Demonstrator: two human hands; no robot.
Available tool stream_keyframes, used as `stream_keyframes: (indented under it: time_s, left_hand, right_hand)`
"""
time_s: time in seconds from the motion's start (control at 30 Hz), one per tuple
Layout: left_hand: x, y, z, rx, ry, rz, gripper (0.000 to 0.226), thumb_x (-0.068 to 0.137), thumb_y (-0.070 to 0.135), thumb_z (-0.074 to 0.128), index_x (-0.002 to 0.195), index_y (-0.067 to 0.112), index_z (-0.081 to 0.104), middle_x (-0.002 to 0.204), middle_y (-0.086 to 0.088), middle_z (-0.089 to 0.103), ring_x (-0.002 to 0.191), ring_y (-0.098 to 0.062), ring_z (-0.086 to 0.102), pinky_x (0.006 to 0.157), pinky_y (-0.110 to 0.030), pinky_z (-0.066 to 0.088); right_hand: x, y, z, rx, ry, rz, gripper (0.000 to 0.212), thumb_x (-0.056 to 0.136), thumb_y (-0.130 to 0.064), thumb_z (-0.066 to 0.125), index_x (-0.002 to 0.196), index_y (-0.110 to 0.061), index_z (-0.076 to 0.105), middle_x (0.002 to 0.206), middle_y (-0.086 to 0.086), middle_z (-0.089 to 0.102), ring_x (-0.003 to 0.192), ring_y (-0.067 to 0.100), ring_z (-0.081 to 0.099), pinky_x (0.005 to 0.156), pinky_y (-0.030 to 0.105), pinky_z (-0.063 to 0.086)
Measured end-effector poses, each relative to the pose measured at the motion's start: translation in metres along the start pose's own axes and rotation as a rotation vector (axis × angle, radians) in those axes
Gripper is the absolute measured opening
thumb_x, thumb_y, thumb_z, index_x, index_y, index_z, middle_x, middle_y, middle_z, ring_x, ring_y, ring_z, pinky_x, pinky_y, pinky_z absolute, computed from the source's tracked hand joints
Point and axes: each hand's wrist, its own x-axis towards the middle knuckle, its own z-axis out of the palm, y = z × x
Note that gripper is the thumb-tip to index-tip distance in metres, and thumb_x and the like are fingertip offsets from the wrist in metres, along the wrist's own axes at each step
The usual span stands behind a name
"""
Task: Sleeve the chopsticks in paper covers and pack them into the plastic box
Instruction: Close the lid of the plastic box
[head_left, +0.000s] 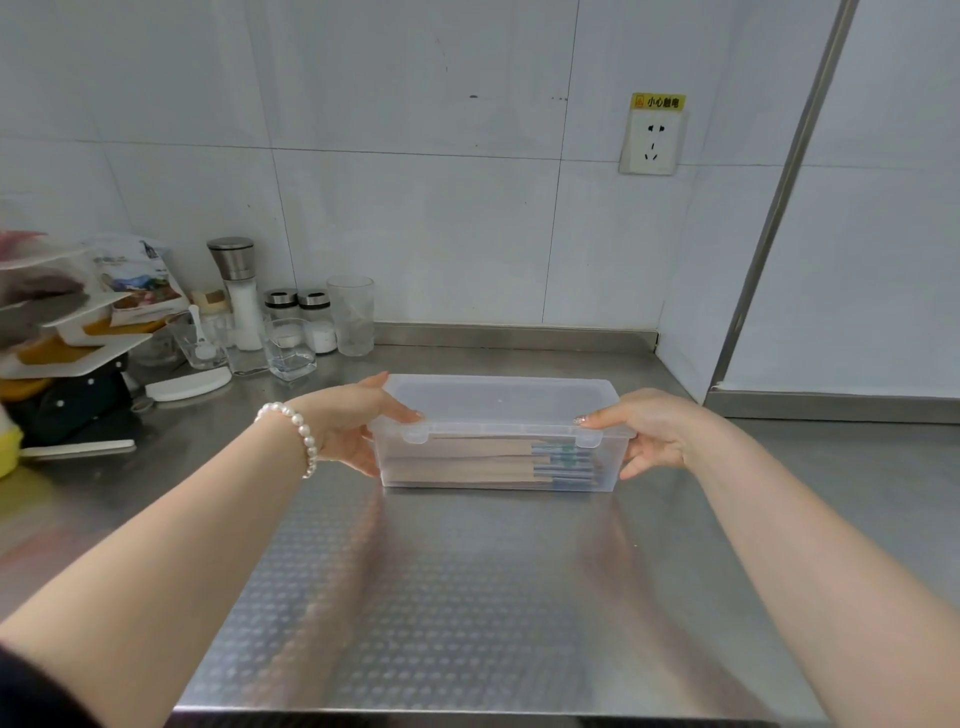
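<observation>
Clear plastic box (498, 441), one, lid closed, sits on a steel counter (467, 597) with sleeved chopsticks (483, 462) stacked inside, count unclear. Left hand (353, 421) and right hand (649, 431) each grip one end.

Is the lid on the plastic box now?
On: the lid covers the plastic box, with sleeved chopsticks visible inside.

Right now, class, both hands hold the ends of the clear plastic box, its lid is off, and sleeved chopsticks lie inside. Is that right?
Not quite. The head view shows the lid on the clear plastic box. The left hand and right hand do hold its ends, with the sleeved chopsticks inside.
</observation>
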Motion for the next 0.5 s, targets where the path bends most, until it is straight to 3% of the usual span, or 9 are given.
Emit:
stream_keyframes:
  time_s: [0.07, 0.13, 0.27, 0.33, 0.43, 0.5]
  left_hand:
    - [0.003, 0.001, 0.0, 0.03, 0.009, 0.006, 0.085, 0.082, 0.005, 0.062, 0.143, 0.036, 0.012, 0.107, -0.002, 0.057, 0.079, -0.028, 0.066, 0.055, -0.043, 0.057]
    - [0.005, 0.002, -0.001, 0.046, 0.013, 0.01, 0.085, 0.082, 0.007, 0.063, 0.143, 0.036, 0.012, 0.12, -0.005, 0.056, 0.071, -0.025, 0.066, 0.062, -0.043, 0.057]
    - [0.004, 0.001, -0.002, 0.037, 0.019, 0.015, 0.088, 0.081, 0.011, 0.066, 0.143, 0.038, 0.01, 0.143, -0.007, 0.037, 0.1, -0.032, 0.06, 0.09, -0.052, 0.048]
    - [0.005, -0.001, -0.001, 0.01, 0.024, 0.041, 0.085, 0.081, 0.012, 0.066, 0.143, 0.037, 0.012, 0.138, -0.002, 0.043, 0.098, -0.031, 0.06, 0.084, -0.049, 0.051]
    - [0.004, -0.009, 0.003, -0.016, 0.074, 0.129, 0.071, 0.081, 0.019, 0.068, 0.138, 0.035, 0.028, 0.107, 0.006, 0.059, 0.088, -0.028, 0.063, 0.08, -0.043, 0.053]
    - [0.009, -0.016, 0.004, -0.031, 0.135, 0.191, 0.075, 0.078, 0.027, 0.071, 0.139, 0.034, 0.029, 0.122, 0.004, 0.057, 0.1, -0.025, 0.06, 0.088, -0.042, 0.05]
  right_hand:
    - [0.0, 0.0, 0.0, -0.008, 0.008, -0.007, 0.035, 0.075, -0.012, 0.074, 0.107, -0.006, 0.06, 0.102, 0.014, 0.068, 0.085, 0.028, 0.065, 0.078, 0.049, 0.049]
    - [0.001, 0.001, -0.001, -0.004, 0.01, -0.016, 0.03, 0.075, -0.012, 0.075, 0.1, -0.007, 0.059, 0.099, 0.014, 0.067, 0.087, 0.029, 0.065, 0.081, 0.05, 0.048]
    - [0.001, 0.004, 0.0, 0.016, 0.032, -0.039, 0.043, 0.074, -0.015, 0.076, 0.111, -0.007, 0.055, 0.104, 0.016, 0.067, 0.091, 0.031, 0.065, 0.08, 0.048, 0.048]
    - [0.002, 0.009, 0.003, 0.058, 0.058, -0.074, 0.043, 0.075, -0.018, 0.076, 0.112, -0.007, 0.056, 0.102, 0.014, 0.068, 0.089, 0.03, 0.067, 0.08, 0.047, 0.052]
    - [0.005, 0.02, 0.013, 0.122, 0.158, -0.178, 0.039, 0.081, -0.029, 0.07, 0.114, -0.012, 0.056, 0.108, 0.01, 0.068, 0.094, 0.028, 0.066, 0.083, 0.043, 0.053]
    - [0.007, 0.025, 0.025, 0.124, 0.247, -0.281, 0.04, 0.087, -0.034, 0.061, 0.122, -0.017, 0.052, 0.125, 0.005, 0.06, 0.11, 0.025, 0.058, 0.094, 0.041, 0.047]
